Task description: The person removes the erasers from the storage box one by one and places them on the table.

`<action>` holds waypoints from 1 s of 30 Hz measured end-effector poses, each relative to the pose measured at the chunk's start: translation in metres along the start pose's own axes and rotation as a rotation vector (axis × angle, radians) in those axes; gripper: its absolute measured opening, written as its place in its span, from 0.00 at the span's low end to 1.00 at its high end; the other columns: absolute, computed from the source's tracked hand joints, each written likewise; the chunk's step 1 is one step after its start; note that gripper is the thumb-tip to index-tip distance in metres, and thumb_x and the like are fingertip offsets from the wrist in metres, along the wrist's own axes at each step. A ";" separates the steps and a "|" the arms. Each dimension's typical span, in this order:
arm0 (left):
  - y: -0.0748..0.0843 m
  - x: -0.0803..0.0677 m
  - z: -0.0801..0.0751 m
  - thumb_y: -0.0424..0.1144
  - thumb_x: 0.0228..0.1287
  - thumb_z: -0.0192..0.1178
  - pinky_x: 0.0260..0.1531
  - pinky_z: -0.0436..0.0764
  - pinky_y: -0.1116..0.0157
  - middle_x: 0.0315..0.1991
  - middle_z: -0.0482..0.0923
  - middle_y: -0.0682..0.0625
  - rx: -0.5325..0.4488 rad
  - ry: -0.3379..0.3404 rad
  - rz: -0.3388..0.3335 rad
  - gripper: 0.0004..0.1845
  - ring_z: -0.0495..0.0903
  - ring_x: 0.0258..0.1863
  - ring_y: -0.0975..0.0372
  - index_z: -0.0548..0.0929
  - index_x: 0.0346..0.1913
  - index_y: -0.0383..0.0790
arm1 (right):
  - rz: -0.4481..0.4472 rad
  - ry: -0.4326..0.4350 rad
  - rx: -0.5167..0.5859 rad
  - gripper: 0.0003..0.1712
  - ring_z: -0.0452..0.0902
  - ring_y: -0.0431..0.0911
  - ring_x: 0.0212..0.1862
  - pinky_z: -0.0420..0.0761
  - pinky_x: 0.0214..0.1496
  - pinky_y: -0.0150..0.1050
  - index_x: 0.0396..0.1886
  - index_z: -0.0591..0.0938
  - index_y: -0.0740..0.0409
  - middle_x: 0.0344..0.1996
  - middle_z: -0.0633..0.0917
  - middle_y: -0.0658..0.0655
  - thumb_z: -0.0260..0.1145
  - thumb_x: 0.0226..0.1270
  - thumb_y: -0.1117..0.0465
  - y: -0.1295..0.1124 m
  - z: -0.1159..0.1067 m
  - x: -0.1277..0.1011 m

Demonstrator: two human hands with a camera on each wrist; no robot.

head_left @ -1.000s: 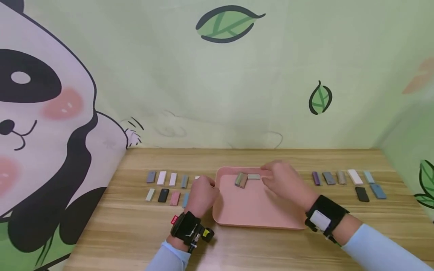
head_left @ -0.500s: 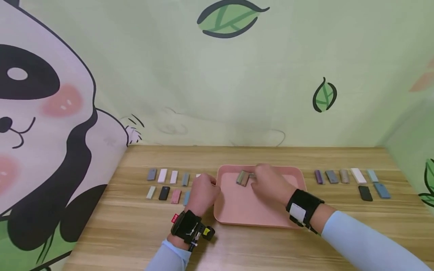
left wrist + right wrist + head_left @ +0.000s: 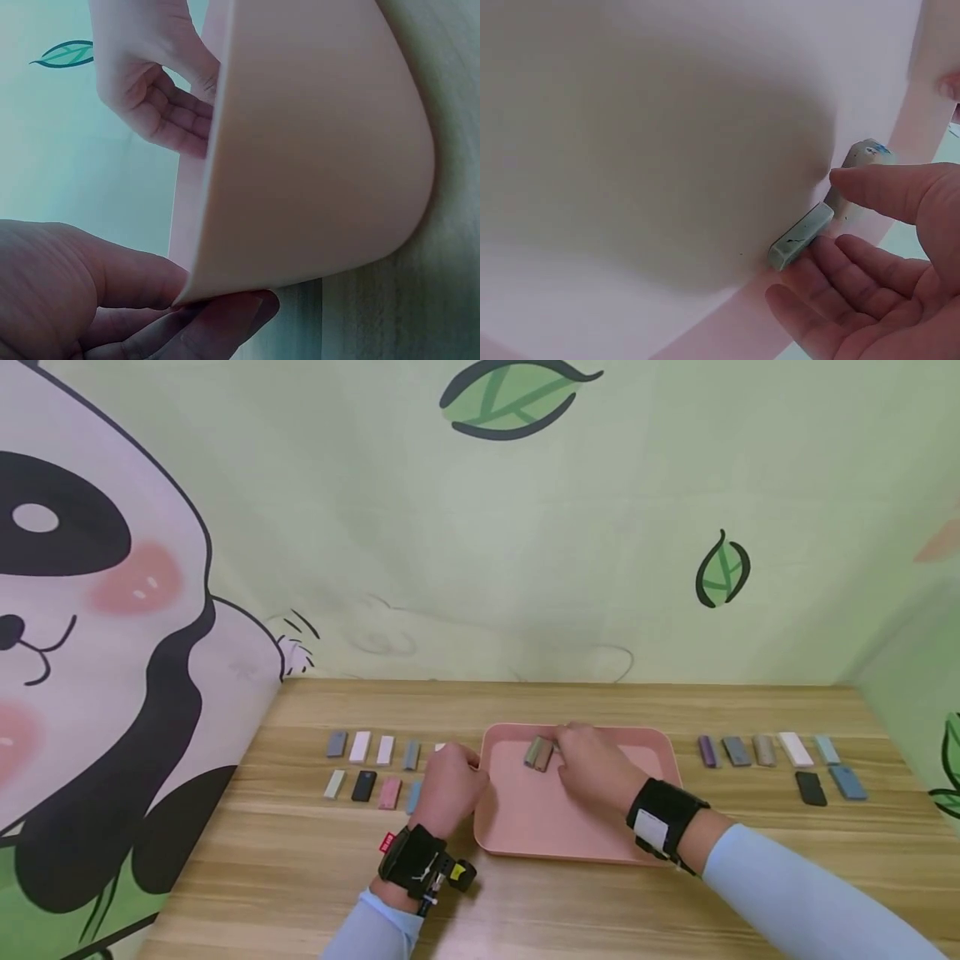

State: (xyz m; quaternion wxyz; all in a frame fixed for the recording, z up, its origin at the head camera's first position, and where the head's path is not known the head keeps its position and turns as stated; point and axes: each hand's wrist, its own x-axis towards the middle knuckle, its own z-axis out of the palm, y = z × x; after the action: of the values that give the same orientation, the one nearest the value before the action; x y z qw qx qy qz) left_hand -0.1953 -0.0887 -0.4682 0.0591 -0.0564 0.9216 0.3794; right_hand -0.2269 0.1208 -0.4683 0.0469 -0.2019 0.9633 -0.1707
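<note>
A pink tray lies in the middle of the wooden table. My left hand pinches its left rim; the left wrist view shows the thumb above and fingers under that rim. My right hand reaches into the tray's far part. There its thumb and fingers pinch a grey-green block lying on the tray floor. Behind it stands a second block. The head view shows these small blocks close together by my right fingertips.
Two rows of small coloured blocks lie left of the tray, partly hidden by my left hand. More blocks lie to its right. A wall with panda and leaf pictures closes off the back and left. Bare table lies in front.
My right hand has moved left across the tray, bringing a pale block up against the other blocks. The left hand has stayed on the tray's rim.
</note>
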 end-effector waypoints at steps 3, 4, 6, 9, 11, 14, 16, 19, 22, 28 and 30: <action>0.000 0.000 0.000 0.31 0.54 0.55 0.09 0.60 0.69 0.09 0.63 0.55 -0.002 -0.001 0.000 0.12 0.63 0.09 0.64 0.79 0.16 0.38 | -0.003 -0.004 0.002 0.24 0.76 0.45 0.48 0.78 0.52 0.43 0.58 0.75 0.56 0.47 0.81 0.58 0.55 0.61 0.69 0.002 0.000 -0.001; -0.001 0.000 0.000 0.31 0.54 0.55 0.08 0.60 0.69 0.09 0.63 0.55 -0.001 0.000 0.001 0.12 0.63 0.09 0.64 0.79 0.15 0.39 | 0.000 -0.010 0.006 0.24 0.76 0.45 0.48 0.78 0.51 0.42 0.59 0.75 0.54 0.47 0.81 0.57 0.54 0.62 0.69 0.002 0.000 -0.002; -0.001 0.000 0.001 0.31 0.54 0.54 0.08 0.59 0.70 0.09 0.61 0.55 0.000 0.006 0.009 0.13 0.63 0.08 0.64 0.77 0.13 0.40 | 0.011 -0.024 0.015 0.22 0.75 0.44 0.46 0.78 0.51 0.42 0.58 0.76 0.53 0.47 0.80 0.57 0.54 0.64 0.68 0.003 0.000 -0.003; -0.002 0.000 0.001 0.31 0.54 0.54 0.08 0.58 0.70 0.08 0.59 0.56 0.004 0.014 0.013 0.15 0.61 0.08 0.65 0.72 0.11 0.42 | 0.034 -0.050 0.023 0.16 0.74 0.45 0.42 0.78 0.48 0.42 0.52 0.79 0.57 0.44 0.80 0.58 0.55 0.65 0.65 0.004 -0.002 -0.004; -0.002 0.000 0.001 0.31 0.54 0.54 0.08 0.57 0.70 0.08 0.57 0.56 0.006 0.020 0.019 0.16 0.60 0.08 0.65 0.70 0.10 0.43 | 0.047 -0.063 0.017 0.12 0.74 0.45 0.40 0.79 0.46 0.42 0.47 0.81 0.59 0.41 0.78 0.58 0.57 0.65 0.64 0.004 -0.003 -0.006; -0.002 0.001 0.001 0.31 0.54 0.54 0.08 0.57 0.70 0.08 0.57 0.56 0.005 0.021 0.020 0.17 0.60 0.08 0.65 0.69 0.10 0.43 | 0.064 -0.085 0.019 0.09 0.73 0.45 0.37 0.77 0.42 0.39 0.42 0.81 0.59 0.36 0.78 0.55 0.57 0.65 0.64 0.005 -0.004 -0.007; -0.002 0.001 0.001 0.31 0.54 0.54 0.08 0.57 0.70 0.08 0.56 0.56 0.006 0.019 0.024 0.17 0.60 0.08 0.65 0.68 0.09 0.44 | 0.076 -0.098 0.029 0.08 0.73 0.45 0.35 0.76 0.39 0.37 0.40 0.81 0.58 0.33 0.78 0.54 0.57 0.65 0.64 0.006 -0.005 -0.008; 0.000 0.000 0.000 0.31 0.55 0.54 0.08 0.57 0.70 0.08 0.56 0.56 0.004 0.010 0.019 0.18 0.61 0.08 0.65 0.67 0.09 0.43 | 0.093 -0.119 0.042 0.06 0.73 0.44 0.33 0.75 0.36 0.35 0.38 0.81 0.56 0.29 0.77 0.52 0.58 0.65 0.63 0.008 -0.006 -0.010; 0.001 0.000 0.000 0.31 0.56 0.54 0.07 0.59 0.70 0.08 0.58 0.55 -0.006 -0.006 -0.006 0.17 0.63 0.08 0.64 0.70 0.10 0.42 | 0.097 -0.129 0.050 0.05 0.73 0.43 0.31 0.74 0.35 0.35 0.36 0.81 0.56 0.27 0.78 0.51 0.59 0.64 0.64 0.009 -0.009 -0.014; 0.002 0.003 0.000 0.32 0.56 0.54 0.08 0.61 0.69 0.08 0.60 0.54 -0.002 -0.027 -0.033 0.16 0.65 0.09 0.63 0.72 0.11 0.40 | 0.062 -0.113 0.029 0.03 0.72 0.41 0.27 0.72 0.31 0.34 0.30 0.81 0.57 0.22 0.77 0.49 0.60 0.61 0.66 0.013 -0.011 -0.022; 0.001 0.004 0.000 0.32 0.56 0.55 0.07 0.60 0.70 0.08 0.59 0.54 0.012 -0.021 -0.027 0.18 0.63 0.08 0.63 0.68 0.10 0.42 | 0.052 -0.112 0.034 0.04 0.71 0.41 0.26 0.71 0.30 0.34 0.27 0.80 0.57 0.21 0.77 0.49 0.61 0.60 0.66 0.014 -0.013 -0.026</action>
State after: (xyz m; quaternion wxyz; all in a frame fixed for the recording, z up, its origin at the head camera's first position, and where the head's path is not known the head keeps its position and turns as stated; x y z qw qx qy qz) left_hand -0.1990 -0.0876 -0.4680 0.0743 -0.0645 0.9224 0.3736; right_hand -0.2104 0.1470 -0.4603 0.1085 -0.1854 0.9610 -0.1740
